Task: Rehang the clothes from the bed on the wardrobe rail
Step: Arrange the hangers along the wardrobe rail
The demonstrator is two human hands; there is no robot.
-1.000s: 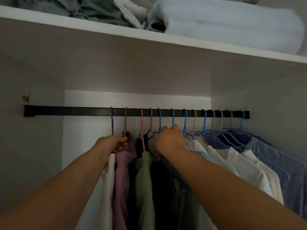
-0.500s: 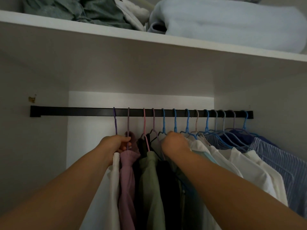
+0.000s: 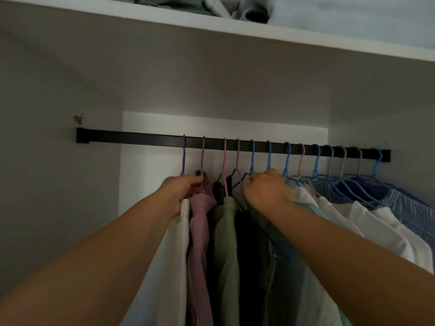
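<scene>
Clothes (image 3: 226, 243) all on rail (image 3: 141, 139). Our left hand (image 3: 181, 191) grips the mauve hanger (image 3: 203, 161), right hand (image 3: 266, 189) curled round hanger necks. Risk: a sideways shove lifts a hook off, shirt drops.

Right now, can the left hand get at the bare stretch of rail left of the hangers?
Probably yes. The left hand grips the leftmost hanger necks just below the rail, and nothing hangs on the rail's left end, so the way looks free.

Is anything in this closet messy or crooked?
Mostly tidy. The hangers sit in a row on the black rail, but the clothes bunch at its right end while the left end is bare. A small brownish mark mars the wall above the rail's left end.
</scene>
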